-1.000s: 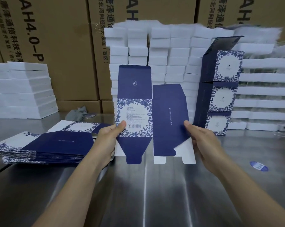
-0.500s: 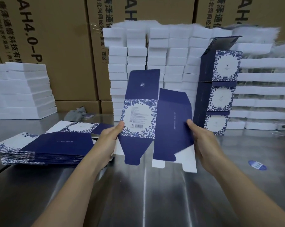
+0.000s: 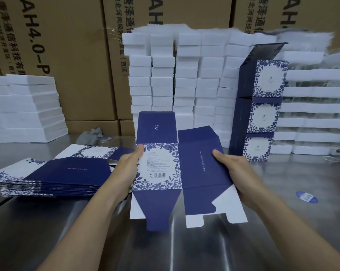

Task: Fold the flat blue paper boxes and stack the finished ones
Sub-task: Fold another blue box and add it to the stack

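Head view. A flat blue box blank [image 3: 194, 173] is held upright over the steel table [image 3: 184, 251], in the centre of the field, between the pile of flat blanks [image 3: 53, 178] on the left and the stack of finished boxes [image 3: 263, 118] on the right.

Orientation: the long axis of the blank runs vertically. The square lid flap with the small white logo points up and away; the tapered blue flap and the notched white flaps point down towards the table. Whether these lower flaps touch the steel cannot be told. Two panels face the camera side by side: the floral panel with printed text and a barcode on the left, and the plain dark-blue panel with one line of small text on the right. The crease between them runs vertically at the centre.

Grip: the left hand [image 3: 126, 173] pinches the left edge of the floral panel, thumb laid on the front face and fingers hidden behind the card. The right hand [image 3: 237, 173] pinches the right edge of the plain blue panel in the same way, thumb in front and fingers behind. Both hands are closed on the card; neither holds anything else.

Surroundings: the finished stack consists of three boxes set one upon another, the topmost with its lid flap standing open. Behind it rise columns of white foam blocks [image 3: 175, 75], and behind these stand brown cartons [image 3: 67, 55]. A round blue sticker [image 3: 306, 196] lies on the table at the right.
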### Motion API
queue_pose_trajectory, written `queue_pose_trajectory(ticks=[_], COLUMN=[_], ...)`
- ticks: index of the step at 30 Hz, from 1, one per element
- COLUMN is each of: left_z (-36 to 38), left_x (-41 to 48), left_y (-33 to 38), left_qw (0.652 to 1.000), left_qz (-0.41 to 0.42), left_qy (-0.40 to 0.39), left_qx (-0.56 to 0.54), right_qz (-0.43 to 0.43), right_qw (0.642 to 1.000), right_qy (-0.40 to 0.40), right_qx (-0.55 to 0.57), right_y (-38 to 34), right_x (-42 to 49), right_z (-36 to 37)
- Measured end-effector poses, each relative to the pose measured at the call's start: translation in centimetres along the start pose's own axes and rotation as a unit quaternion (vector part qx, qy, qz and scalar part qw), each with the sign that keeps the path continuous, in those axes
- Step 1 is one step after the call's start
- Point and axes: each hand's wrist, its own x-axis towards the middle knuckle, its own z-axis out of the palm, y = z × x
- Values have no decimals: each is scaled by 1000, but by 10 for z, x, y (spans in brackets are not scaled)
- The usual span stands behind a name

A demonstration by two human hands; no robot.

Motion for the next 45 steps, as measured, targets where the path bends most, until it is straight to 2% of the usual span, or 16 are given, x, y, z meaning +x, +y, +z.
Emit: queue_pose_trajectory(ticks=[4, 9, 12, 15, 18, 20, 24, 28, 31, 34, 37, 40, 43, 45], left_z=[2, 10, 12, 16, 14, 14, 14, 12, 8, 7, 8, 9, 8, 5], left_x=[-5, -8, -9, -11, -10, -9, -7, -3, -1, -2, 0, -2, -2, -1], left_y=[2, 5, 1, 1, 2, 3, 2, -3, -4, -3, -9, -11, -9, -7], left_qw=[999, 999, 999, 998, 999, 1000, 999, 1000, 1000, 999, 1000, 1000, 1000, 997], left_qz=[-1, -17, -14, 12, 22, 17, -8, 13, 5, -21, -11, 2, -15, -39], left_qy=[-32, -31, -52, -43, -25, -17, -28, 5, 11, -7, -3, 18, 25, 31], left_qx=[4, -28, 3, 32, 5, -9, -20, 16, -10, -47, -3, 11, -7, -55], right_qz=[6, -12, -27, -13, 17, 18, -17, -1, 24, 16, 16, 40, 39, 49], right_qw=[1000, 996, 991, 993, 996, 998, 995, 998, 999, 999, 998, 999, 999, 998], right_qy=[26, 84, 110, 101, 74, 62, 93, 60, 23, 45, 53, 22, 9, -9], right_qx=[3, 35, 65, 53, 37, 12, 19, 22, 3, 3, -4, -17, -33, -45], right_y=[-1, -4, -6, -4, -1, -1, -6, -3, 2, 2, 2, 4, 6, 5], right_x=[2, 5, 6, 7, 7, 5, 3, 3, 4, 5, 6, 6, 6, 6], right_z=[-1, 1, -3, -6, -4, -1, 4, 2, 2, 3, 3, 1, -2, -5])
